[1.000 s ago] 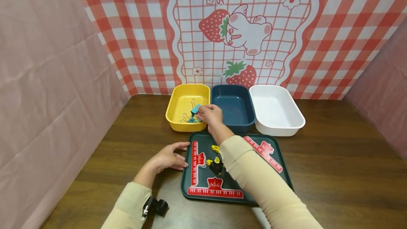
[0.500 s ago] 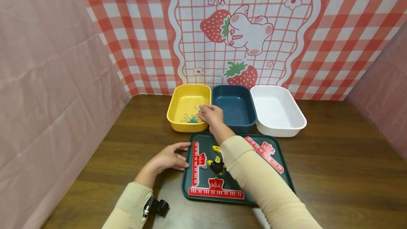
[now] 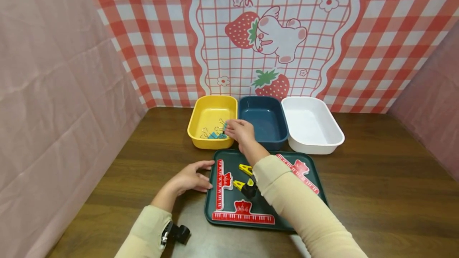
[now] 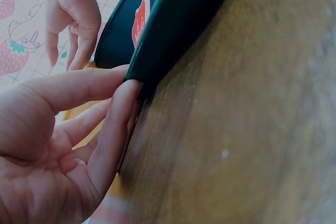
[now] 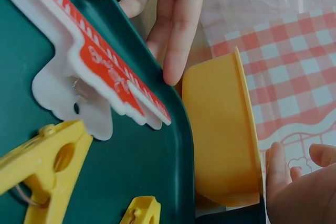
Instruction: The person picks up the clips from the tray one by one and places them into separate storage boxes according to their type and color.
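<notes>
My right hand (image 3: 242, 132) is over the near right corner of the yellow bin (image 3: 193, 132), fingers loosely extended and apart in the right wrist view. No item shows between them. Several teal binder clips (image 3: 214, 135) with wire handles lie in the bin just beside its fingertips, partly hidden by the hand. My left hand (image 3: 190, 178) touches the left rim of the dark green tray (image 3: 263, 194) with spread fingers. On the tray are red piano-keyboard clips (image 3: 244, 217) and yellow-and-black spring clamps (image 3: 248, 188), partly covered by the right forearm.
A dark blue bin (image 3: 263, 116) and a white bin (image 3: 312, 126) stand right of the yellow one, side by side behind the tray. Behind them hangs a red-and-white checked cloth (image 3: 161, 51). Pink cloth (image 3: 64, 90) borders the wooden table on the left.
The teal binder clip my right hand held above the yellow bin has dropped in among the others. My right forearm has shifted slightly right, uncovering more of the yellow clamps. My left hand stays put.
</notes>
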`<state>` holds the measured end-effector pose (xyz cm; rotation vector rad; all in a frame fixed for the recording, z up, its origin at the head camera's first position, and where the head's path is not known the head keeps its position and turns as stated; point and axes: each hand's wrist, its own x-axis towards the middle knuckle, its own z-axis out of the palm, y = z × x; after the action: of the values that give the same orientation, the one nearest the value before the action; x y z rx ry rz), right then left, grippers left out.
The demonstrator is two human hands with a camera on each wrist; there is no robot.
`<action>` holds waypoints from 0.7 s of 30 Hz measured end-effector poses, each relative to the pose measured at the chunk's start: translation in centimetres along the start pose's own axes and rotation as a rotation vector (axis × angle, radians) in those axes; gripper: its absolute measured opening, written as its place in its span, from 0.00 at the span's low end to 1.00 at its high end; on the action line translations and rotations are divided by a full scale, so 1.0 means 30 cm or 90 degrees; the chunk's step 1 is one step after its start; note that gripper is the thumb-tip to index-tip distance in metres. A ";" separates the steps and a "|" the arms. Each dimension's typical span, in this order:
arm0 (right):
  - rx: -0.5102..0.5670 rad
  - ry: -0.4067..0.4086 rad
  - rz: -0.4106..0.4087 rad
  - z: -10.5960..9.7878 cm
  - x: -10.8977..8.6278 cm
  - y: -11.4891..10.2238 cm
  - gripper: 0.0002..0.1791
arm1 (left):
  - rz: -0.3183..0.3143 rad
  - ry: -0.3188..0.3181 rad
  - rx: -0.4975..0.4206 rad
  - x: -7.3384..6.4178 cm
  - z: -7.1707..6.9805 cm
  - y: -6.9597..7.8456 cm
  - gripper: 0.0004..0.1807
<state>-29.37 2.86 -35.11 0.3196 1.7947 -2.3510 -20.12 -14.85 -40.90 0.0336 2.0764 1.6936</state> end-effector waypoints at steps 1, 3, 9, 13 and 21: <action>-0.002 0.000 -0.002 -0.004 0.000 0.002 0.19 | -0.001 0.002 0.000 0.001 0.000 -0.001 0.37; -0.003 0.000 -0.008 -0.009 0.001 0.008 0.19 | -0.005 0.006 -0.001 0.003 0.002 -0.002 0.37; -0.001 0.007 -0.012 -0.022 -0.004 0.018 0.18 | -0.006 0.010 -0.003 0.003 0.005 -0.001 0.37; -0.007 -0.004 -0.010 -0.034 -0.016 0.020 0.18 | -0.005 0.009 -0.004 0.003 0.006 -0.001 0.37; -0.001 -0.019 -0.007 -0.056 -0.031 0.032 0.20 | -0.004 0.008 -0.009 0.002 0.005 -0.004 0.37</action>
<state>-28.10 4.23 -36.18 0.2745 1.7887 -2.3489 -20.08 -14.72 -41.04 0.0128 2.0720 1.7085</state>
